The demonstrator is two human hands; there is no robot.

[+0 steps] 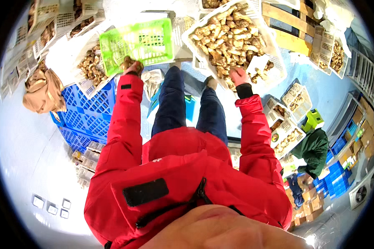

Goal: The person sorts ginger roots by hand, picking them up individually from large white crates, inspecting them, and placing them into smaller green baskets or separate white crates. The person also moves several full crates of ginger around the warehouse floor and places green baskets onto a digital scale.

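Gripping a knobbly clump point(126, 62) is the left hand point(134, 69); whether the right hand point(239, 76) grips is unclear.

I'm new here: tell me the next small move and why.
Probably lower the mushrooms in the left hand into the green basket: they're held at its near rim, while the right hand is at the mushroom pile in the white crate.

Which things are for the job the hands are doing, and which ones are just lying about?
Seem part of the job:
left hand, holding brown mushrooms
right hand, at the mushroom heap
green basket, by the left hand
white crate, bearing the heap

Seem just lying about:
blue plastic pallets
yellowish wooden slats
cardboard boxes
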